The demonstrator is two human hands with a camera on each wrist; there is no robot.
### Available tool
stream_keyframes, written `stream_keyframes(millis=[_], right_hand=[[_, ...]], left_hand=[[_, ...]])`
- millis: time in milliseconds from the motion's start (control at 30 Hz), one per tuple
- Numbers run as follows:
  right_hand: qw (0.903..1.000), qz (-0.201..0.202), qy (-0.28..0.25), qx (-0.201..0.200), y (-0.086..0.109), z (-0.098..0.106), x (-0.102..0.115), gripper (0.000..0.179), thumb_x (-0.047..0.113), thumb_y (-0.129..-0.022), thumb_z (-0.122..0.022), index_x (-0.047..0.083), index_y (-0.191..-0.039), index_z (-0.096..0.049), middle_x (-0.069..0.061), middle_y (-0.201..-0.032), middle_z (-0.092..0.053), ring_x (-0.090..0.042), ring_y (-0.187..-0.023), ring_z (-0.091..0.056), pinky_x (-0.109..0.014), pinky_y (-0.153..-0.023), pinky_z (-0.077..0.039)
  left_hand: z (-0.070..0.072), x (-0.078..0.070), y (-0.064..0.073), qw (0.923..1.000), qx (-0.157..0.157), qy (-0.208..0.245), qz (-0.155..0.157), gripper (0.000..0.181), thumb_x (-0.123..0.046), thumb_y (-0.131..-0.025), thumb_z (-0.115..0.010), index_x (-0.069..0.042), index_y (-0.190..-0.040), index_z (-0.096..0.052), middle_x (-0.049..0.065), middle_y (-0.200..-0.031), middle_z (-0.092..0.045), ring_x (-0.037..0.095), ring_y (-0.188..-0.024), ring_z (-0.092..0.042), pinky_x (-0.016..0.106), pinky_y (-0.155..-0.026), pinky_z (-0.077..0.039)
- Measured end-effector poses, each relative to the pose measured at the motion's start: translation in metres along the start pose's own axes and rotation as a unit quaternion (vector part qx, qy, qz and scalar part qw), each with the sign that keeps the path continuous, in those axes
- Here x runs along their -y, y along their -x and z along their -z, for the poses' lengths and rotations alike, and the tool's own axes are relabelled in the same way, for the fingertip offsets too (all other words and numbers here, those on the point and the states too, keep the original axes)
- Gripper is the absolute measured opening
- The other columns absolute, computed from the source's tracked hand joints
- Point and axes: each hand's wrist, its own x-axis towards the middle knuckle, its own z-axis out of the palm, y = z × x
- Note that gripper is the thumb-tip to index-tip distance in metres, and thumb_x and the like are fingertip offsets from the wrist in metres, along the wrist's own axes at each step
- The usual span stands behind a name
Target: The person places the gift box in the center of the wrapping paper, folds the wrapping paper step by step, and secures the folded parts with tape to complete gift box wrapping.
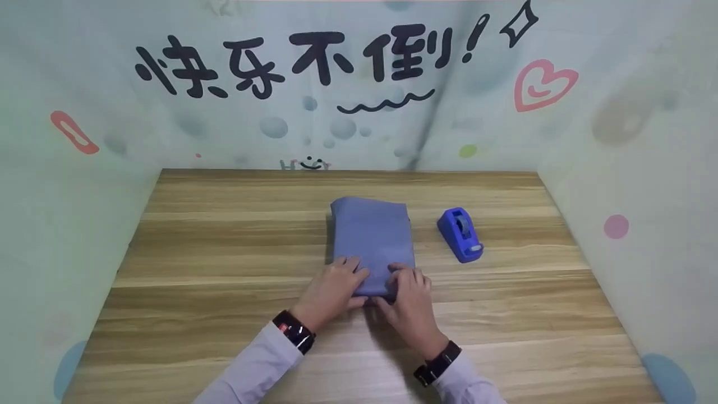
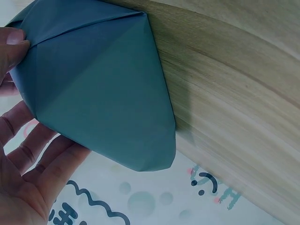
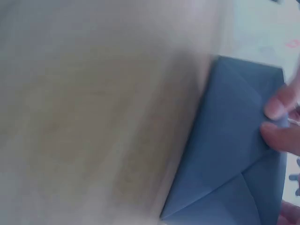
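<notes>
A box-shaped package wrapped in blue-grey paper [image 1: 373, 235] lies on the wooden table in the head view. My left hand [image 1: 331, 289] grips its near left corner, fingers over the top and thumb at the near end. At the near right corner, my right hand [image 1: 412, 306] holds it with bent fingers on top and the thumb on the end side. Both thumbs are close together there. Diagonal folds cross the package's paper [image 3: 220, 145] in the right wrist view. In the left wrist view, creased paper [image 2: 108, 93] tapers along the package's side, beside the left fingers [image 2: 61, 164].
A blue tape dispenser [image 1: 461, 235] with a roll in it stands right of the package. The wooden table [image 1: 224, 235] reaches back to a pale printed cloth backdrop [image 1: 224, 129], which also borders both sides.
</notes>
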Motion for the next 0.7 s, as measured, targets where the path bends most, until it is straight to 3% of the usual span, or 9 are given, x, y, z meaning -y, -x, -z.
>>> stream_keyframes(millis=[200,300,367,467,500,567,633,700], right_hand=[[0.9988,-0.023,-0.003,0.044,-0.005,0.007,-0.002,0.052,0.03,-0.067,-0.082,0.006,-0.103,-0.052,-0.006,-0.095,-0.059,-0.023,-0.088,-0.05,-0.039,-0.078,-0.038],[0.9954,-0.054,-0.064,0.045,-0.01,0.01,-0.007,0.033,0.026,-0.079,-0.073,0.007,-0.097,-0.053,-0.005,-0.09,-0.062,-0.022,-0.085,-0.054,-0.037,-0.077,-0.04],[0.9851,-0.095,-0.138,0.036,-0.015,0.013,-0.014,0.021,0.021,-0.087,-0.064,0.005,-0.095,-0.053,-0.006,-0.09,-0.065,-0.022,-0.086,-0.058,-0.034,-0.077,-0.045],[0.9552,-0.174,-0.238,0.023,-0.022,0.02,-0.03,0.012,0.009,-0.094,-0.052,0.0,-0.101,-0.055,-0.014,-0.099,-0.065,-0.026,-0.091,-0.061,-0.033,-0.075,-0.051],[0.946,-0.198,-0.255,0.031,-0.023,0.022,-0.035,0.016,0.008,-0.094,-0.051,-0.002,-0.106,-0.055,-0.016,-0.104,-0.064,-0.028,-0.094,-0.06,-0.034,-0.074,-0.051],[0.9351,-0.235,-0.258,0.064,-0.023,0.024,-0.045,0.026,0.009,-0.094,-0.051,-0.005,-0.115,-0.054,-0.021,-0.112,-0.06,-0.031,-0.096,-0.058,-0.034,-0.076,-0.05],[0.9239,-0.269,-0.247,0.114,-0.022,0.025,-0.052,0.034,0.015,-0.094,-0.053,-0.007,-0.119,-0.054,-0.022,-0.114,-0.057,-0.029,-0.094,-0.056,-0.033,-0.075,-0.048],[0.9089,-0.296,-0.247,0.159,-0.02,0.024,-0.057,0.04,0.022,-0.093,-0.055,-0.006,-0.121,-0.055,-0.021,-0.114,-0.057,-0.027,-0.092,-0.056,-0.03,-0.074,-0.047]], left_hand=[[0.001,0.001,0.0,1.0,0.003,0.007,-0.002,0.051,-0.055,-0.076,-0.065,-0.014,-0.106,-0.06,0.007,-0.103,-0.06,0.023,-0.086,-0.059,0.033,-0.069,-0.056],[0.0,0.001,0.001,0.9998,0.004,0.019,0.005,0.049,-0.052,-0.076,-0.067,-0.013,-0.106,-0.06,0.007,-0.104,-0.06,0.023,-0.087,-0.059,0.033,-0.071,-0.056],[0.0,0.002,0.003,0.9992,0.003,0.037,0.016,0.047,-0.048,-0.076,-0.07,-0.012,-0.104,-0.06,0.007,-0.103,-0.06,0.023,-0.087,-0.058,0.034,-0.072,-0.055],[0.0,0.005,0.008,0.9942,0.005,0.1,0.04,0.041,-0.042,-0.078,-0.071,-0.01,-0.101,-0.059,0.006,-0.102,-0.058,0.022,-0.09,-0.055,0.034,-0.074,-0.052],[0.001,0.006,0.01,0.9895,0.007,0.135,0.052,0.039,-0.039,-0.079,-0.07,-0.01,-0.102,-0.06,0.005,-0.102,-0.057,0.022,-0.092,-0.054,0.035,-0.077,-0.051],[0.001,0.01,0.014,0.972,0.012,0.218,0.086,0.038,-0.035,-0.082,-0.068,-0.009,-0.109,-0.06,0.006,-0.11,-0.055,0.023,-0.103,-0.052,0.038,-0.087,-0.048],[0.001,0.014,0.018,0.9458,0.017,0.289,0.147,0.043,-0.033,-0.086,-0.064,-0.008,-0.121,-0.056,0.009,-0.123,-0.051,0.026,-0.117,-0.046,0.042,-0.098,-0.042],[-0.001,0.019,0.02,0.915,0.021,0.332,0.228,0.051,-0.034,-0.09,-0.059,-0.004,-0.131,-0.049,0.014,-0.134,-0.045,0.031,-0.127,-0.037,0.049,-0.104,-0.037]])
